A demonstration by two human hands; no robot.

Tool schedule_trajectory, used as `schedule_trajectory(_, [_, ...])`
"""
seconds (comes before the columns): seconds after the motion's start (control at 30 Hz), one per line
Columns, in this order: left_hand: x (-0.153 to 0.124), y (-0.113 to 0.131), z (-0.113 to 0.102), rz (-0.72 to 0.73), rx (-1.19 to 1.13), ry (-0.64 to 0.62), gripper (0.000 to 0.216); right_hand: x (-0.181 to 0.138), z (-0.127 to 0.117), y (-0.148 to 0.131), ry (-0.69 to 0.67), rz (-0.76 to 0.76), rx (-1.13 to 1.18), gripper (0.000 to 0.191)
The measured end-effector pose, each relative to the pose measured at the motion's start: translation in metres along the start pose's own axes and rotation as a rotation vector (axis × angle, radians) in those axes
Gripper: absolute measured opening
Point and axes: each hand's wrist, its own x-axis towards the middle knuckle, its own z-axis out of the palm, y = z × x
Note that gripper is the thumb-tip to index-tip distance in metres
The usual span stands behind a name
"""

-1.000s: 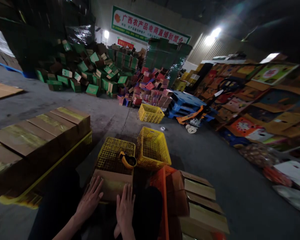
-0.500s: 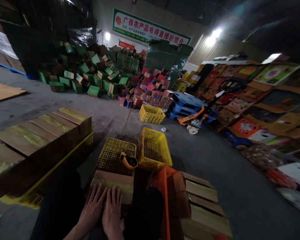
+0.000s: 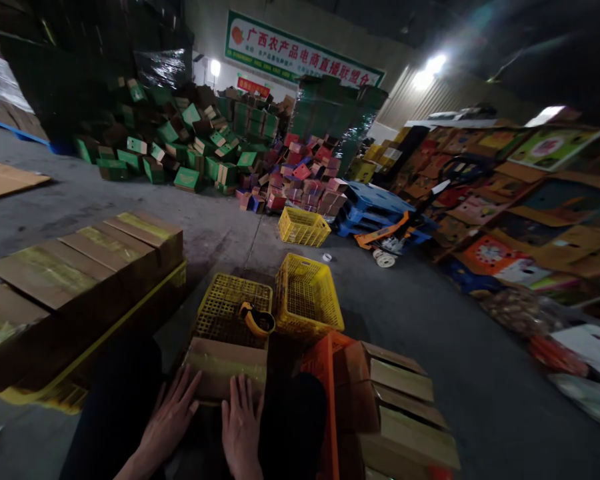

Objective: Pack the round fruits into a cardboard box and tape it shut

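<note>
A small brown cardboard box [image 3: 227,365] lies in front of me, on an upturned yellow crate [image 3: 229,308]. My left hand [image 3: 169,421] rests flat on the box's near left edge, fingers spread. My right hand [image 3: 241,429] lies flat on its near right part, fingers stretched out. A yellow and black tape dispenser [image 3: 257,319] sits on the crate just beyond the box.
A second yellow crate [image 3: 306,295] stands to the right, an orange crate [image 3: 322,373] with stacked brown boxes [image 3: 397,400] nearer. Taped boxes [image 3: 75,273] fill a pallet on the left. Green boxes [image 3: 180,147], red boxes [image 3: 305,177], blue pallets [image 3: 373,203] and a pallet jack [image 3: 393,240] lie farther off.
Both hands have slid over the box top: apart one second ago, close together half a second ago, now slightly apart again and drawn back toward me.
</note>
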Motion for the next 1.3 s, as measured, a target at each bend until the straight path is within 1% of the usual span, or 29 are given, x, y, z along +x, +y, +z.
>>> schedule_trajectory(0.13, [-0.006, -0.009, 0.005, -0.042, -0.044, 0.027, 0.069, -0.006, 0.001, 0.023, 0.013, 0.057, -0.068, 0.054])
schedule_trajectory(0.23, [-0.006, -0.008, 0.007, -0.043, -0.067, 0.064, 0.071, -0.009, 0.003, 0.029, -0.006, 0.089, -0.086, 0.056])
schedule_trajectory(0.33, [-0.003, 0.0, 0.007, -0.02, -0.068, 0.094, 0.071, -0.009, 0.006, 0.022, 0.0, 0.102, -0.079, 0.058])
schedule_trajectory(0.47, [0.007, 0.011, 0.006, 0.016, -0.051, 0.107, 0.063, -0.003, 0.008, -0.001, 0.042, 0.051, -0.022, 0.054])
schedule_trajectory(0.6, [0.018, 0.017, 0.009, 0.103, -0.076, 0.129, 0.052, 0.008, 0.002, -0.026, -0.027, -0.024, 0.057, 0.049])
schedule_trajectory(0.73, [0.032, 0.016, 0.012, 0.082, -0.181, 0.141, 0.047, 0.022, -0.004, -0.042, -0.056, -0.083, 0.106, 0.046])
schedule_trajectory(0.87, [0.044, 0.013, 0.007, 0.092, -0.233, 0.103, 0.048, 0.038, -0.004, -0.044, -0.056, -0.15, 0.113, 0.044])
schedule_trajectory(1.0, [0.053, 0.016, -0.003, 0.025, -0.167, 0.053, 0.053, 0.047, -0.002, -0.041, -0.039, -0.171, 0.101, 0.045])
schedule_trajectory(1.1, [0.056, 0.018, -0.006, 0.025, -0.109, 0.011, 0.059, 0.049, 0.001, -0.04, -0.023, -0.151, 0.098, 0.045])
schedule_trajectory(1.2, [0.056, 0.018, -0.004, 0.039, -0.075, 0.009, 0.061, 0.05, 0.006, -0.038, 0.012, -0.125, 0.099, 0.045])
schedule_trajectory(1.3, [0.054, 0.019, 0.001, 0.041, -0.049, 0.044, 0.062, 0.051, 0.01, -0.036, 0.03, -0.101, 0.098, 0.046])
